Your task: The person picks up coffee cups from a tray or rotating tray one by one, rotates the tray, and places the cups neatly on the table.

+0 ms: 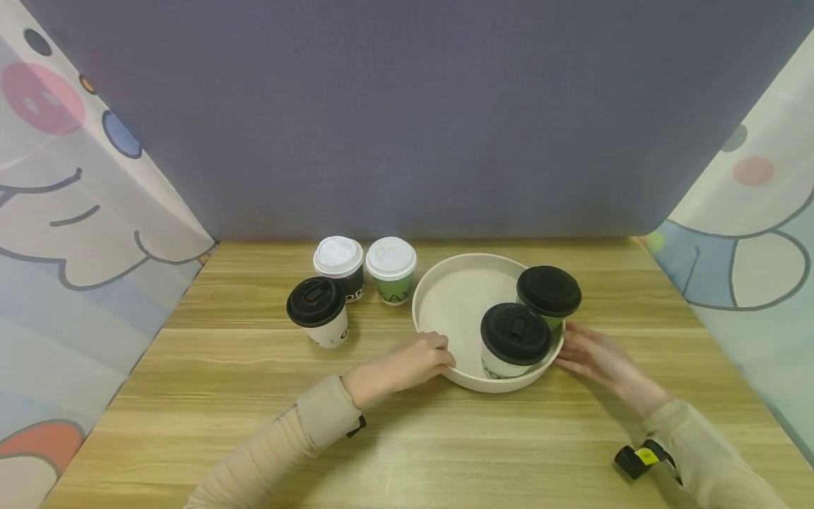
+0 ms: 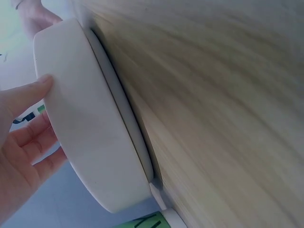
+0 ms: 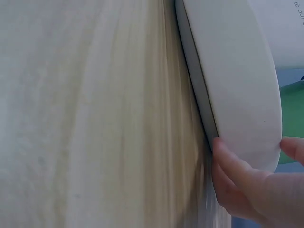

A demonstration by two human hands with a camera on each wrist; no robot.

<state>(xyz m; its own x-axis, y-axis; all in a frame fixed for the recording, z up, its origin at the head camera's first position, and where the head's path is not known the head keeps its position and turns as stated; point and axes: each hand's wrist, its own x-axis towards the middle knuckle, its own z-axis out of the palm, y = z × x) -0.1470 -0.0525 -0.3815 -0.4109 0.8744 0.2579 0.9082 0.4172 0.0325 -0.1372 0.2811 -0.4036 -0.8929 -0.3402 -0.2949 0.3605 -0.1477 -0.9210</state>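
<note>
A round cream tray [image 1: 454,304] with a raised wall sits on the wooden table. Inside it, towards the right, stand a white paper cup with a black lid [image 1: 514,336] and a green paper cup with a black lid [image 1: 548,291]. My left hand [image 1: 410,362] grips the tray's near-left rim; in the left wrist view its thumb lies on the outer wall [image 2: 90,118] and its fingers reach over the edge. At the right side, my right hand [image 1: 604,364] holds the wall, with fingertips at the base and at the rim in the right wrist view [image 3: 237,85].
Left of the tray stand three lidded paper cups: a green one with a white lid [image 1: 391,268], a dark one with a white lid [image 1: 339,258] and a white one with a black lid [image 1: 324,322]. A grey panel [image 1: 432,127] rises behind the table [image 1: 445,452].
</note>
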